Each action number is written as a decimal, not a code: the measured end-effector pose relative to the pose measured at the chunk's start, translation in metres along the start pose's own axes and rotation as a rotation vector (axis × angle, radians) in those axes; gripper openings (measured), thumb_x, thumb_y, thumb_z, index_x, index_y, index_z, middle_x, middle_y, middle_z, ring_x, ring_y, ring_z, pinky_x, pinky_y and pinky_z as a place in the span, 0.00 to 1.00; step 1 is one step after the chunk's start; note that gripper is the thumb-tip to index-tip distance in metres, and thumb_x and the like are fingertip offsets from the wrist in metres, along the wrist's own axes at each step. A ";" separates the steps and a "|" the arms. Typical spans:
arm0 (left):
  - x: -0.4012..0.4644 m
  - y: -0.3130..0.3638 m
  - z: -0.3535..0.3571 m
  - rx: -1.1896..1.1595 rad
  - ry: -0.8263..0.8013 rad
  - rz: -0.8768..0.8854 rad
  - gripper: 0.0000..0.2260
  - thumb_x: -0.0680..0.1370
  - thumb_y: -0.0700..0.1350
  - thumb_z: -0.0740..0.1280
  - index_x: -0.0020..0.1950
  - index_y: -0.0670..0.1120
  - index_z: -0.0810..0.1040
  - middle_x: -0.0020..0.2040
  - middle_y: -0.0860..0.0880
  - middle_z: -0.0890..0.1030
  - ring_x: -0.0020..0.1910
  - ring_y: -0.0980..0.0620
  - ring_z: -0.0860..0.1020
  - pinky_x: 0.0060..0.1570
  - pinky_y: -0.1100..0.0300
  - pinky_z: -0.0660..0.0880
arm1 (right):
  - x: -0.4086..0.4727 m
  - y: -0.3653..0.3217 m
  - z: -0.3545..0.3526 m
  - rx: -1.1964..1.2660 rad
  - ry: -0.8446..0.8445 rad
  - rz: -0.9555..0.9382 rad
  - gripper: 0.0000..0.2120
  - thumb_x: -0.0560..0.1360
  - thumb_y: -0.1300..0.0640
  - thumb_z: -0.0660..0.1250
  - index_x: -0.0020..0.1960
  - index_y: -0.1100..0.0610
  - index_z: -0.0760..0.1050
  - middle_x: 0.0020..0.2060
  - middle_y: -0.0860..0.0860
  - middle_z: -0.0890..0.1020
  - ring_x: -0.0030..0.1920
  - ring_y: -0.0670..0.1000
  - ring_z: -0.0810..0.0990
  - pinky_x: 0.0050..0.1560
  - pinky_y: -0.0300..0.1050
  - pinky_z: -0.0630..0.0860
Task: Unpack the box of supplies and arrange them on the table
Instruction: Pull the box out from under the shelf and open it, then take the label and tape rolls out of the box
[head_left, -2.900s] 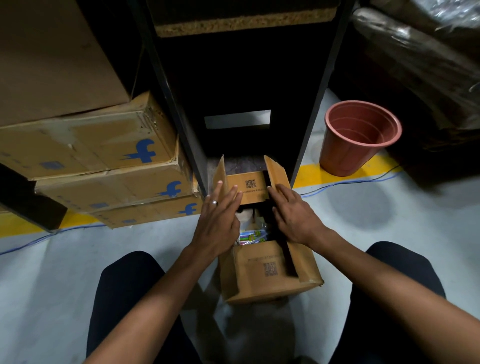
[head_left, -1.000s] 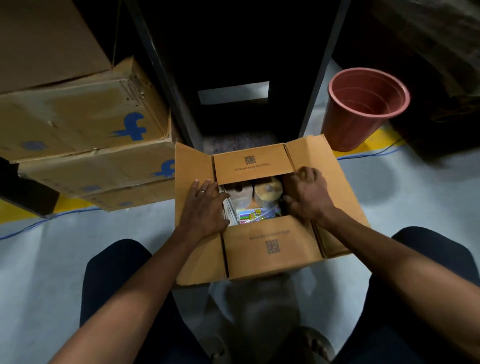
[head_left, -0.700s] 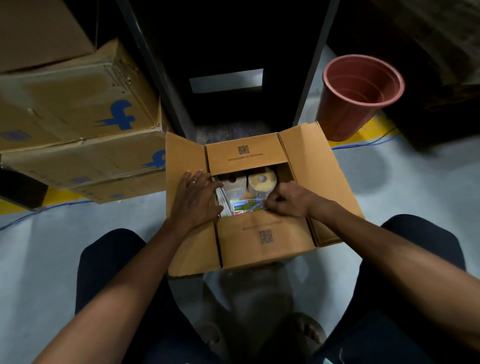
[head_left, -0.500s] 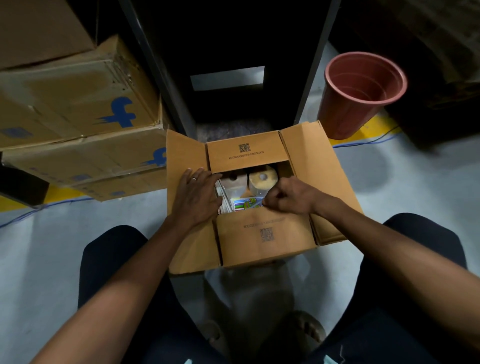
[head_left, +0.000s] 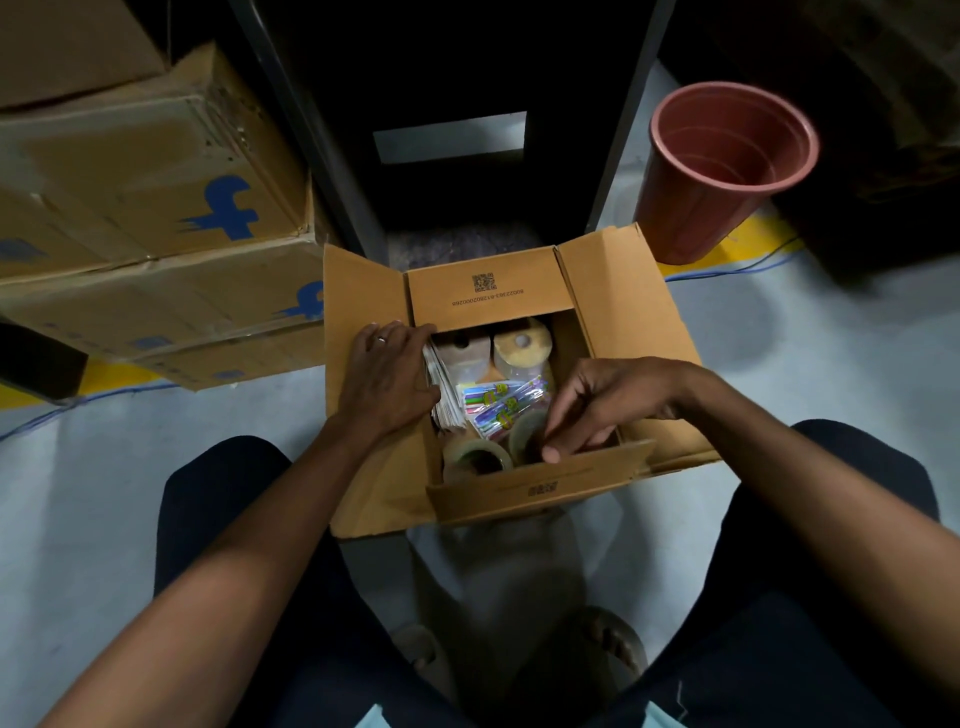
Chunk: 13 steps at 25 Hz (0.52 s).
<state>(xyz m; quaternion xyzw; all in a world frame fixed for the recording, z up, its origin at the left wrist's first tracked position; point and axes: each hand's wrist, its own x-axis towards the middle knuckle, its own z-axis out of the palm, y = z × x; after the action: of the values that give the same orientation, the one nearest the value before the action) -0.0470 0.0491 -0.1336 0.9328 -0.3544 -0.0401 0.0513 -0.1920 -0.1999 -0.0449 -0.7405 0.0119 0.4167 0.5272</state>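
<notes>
An open cardboard box (head_left: 623, 306) sits on the floor between my knees, all flaps folded out. Inside lie two pale rolls (head_left: 522, 345) at the back, a packet of coloured pens (head_left: 501, 402), a stack of white sheets (head_left: 441, 387) along the left wall, and two clear tape rolls (head_left: 475, 457) at the front. My left hand (head_left: 387, 379) rests flat on the left flap, fingers over the box's edge by the sheets. My right hand (head_left: 597, 405) reaches into the box, fingertips touching the right tape roll (head_left: 524, 439) near the front flap.
Stacked cardboard cartons (head_left: 156, 208) with blue logos stand at the left. A dark metal rack (head_left: 447, 104) rises right behind the box. A red plastic bucket (head_left: 727, 166) stands at the right by a yellow floor line. Grey floor lies on either side of my legs.
The near flap has been pushed down and outward, uncovering the two tape rolls. My right hand moved from the flap's edge into the box. The left hand stayed put.
</notes>
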 end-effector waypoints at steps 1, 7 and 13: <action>0.000 0.000 0.000 0.011 -0.001 0.001 0.36 0.71 0.58 0.72 0.75 0.50 0.65 0.71 0.43 0.73 0.74 0.44 0.66 0.75 0.47 0.53 | 0.001 0.002 0.003 -0.001 -0.030 0.038 0.11 0.73 0.57 0.76 0.54 0.59 0.85 0.46 0.56 0.87 0.48 0.48 0.85 0.49 0.42 0.80; 0.000 -0.001 0.003 0.054 0.024 0.020 0.36 0.69 0.57 0.72 0.74 0.49 0.66 0.67 0.44 0.74 0.70 0.45 0.69 0.73 0.47 0.56 | 0.020 0.013 0.023 -0.114 -0.129 0.110 0.19 0.69 0.59 0.79 0.60 0.55 0.83 0.51 0.50 0.86 0.54 0.47 0.84 0.56 0.46 0.81; -0.001 -0.001 0.003 0.053 0.051 0.028 0.34 0.69 0.56 0.72 0.73 0.48 0.67 0.65 0.44 0.75 0.67 0.44 0.71 0.72 0.46 0.59 | 0.036 0.020 0.041 -0.488 -0.138 0.196 0.38 0.62 0.45 0.83 0.69 0.42 0.73 0.59 0.42 0.80 0.58 0.43 0.79 0.63 0.40 0.75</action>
<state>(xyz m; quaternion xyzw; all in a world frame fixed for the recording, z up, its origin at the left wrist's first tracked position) -0.0480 0.0501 -0.1370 0.9296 -0.3667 -0.0063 0.0359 -0.2026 -0.1610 -0.0871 -0.8107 -0.0532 0.5058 0.2899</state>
